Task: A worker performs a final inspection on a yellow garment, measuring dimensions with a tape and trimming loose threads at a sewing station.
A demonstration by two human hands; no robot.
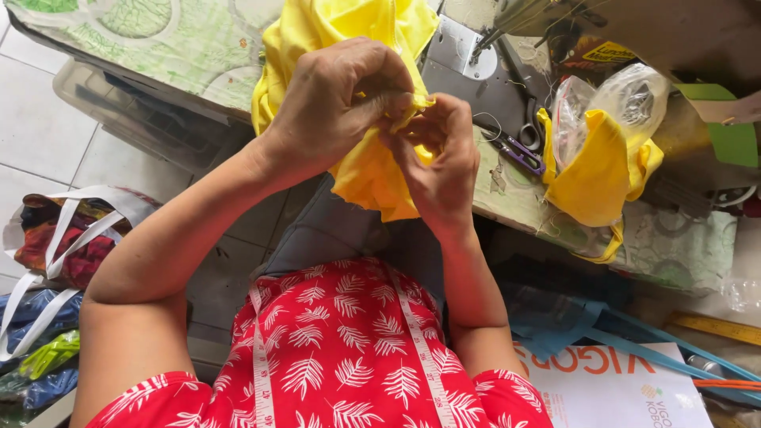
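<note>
White floor tiles (47,119) show on our left, and a work table with a green patterned cover (182,47) runs across the top of what we see. Over its edge hangs the yellow fabric (372,178), bunched between both our hands just in front of our chest. Our left hand (337,99) curls over the cloth from above, fingers clenched on a fold. Our right hand (440,162) meets it from below, fingertips pinching the same small fold, so the two hands touch at the cloth. Beside them on the table lie purple-handled scissors (523,150), and just past those a second yellow fabric piece (594,178) sits under a clear plastic bag (626,99). A white measuring tape (261,364) hangs over our red leaf-print shirt (341,349). Bags of coloured cloth (55,238) rest on the floor to our left.
</note>
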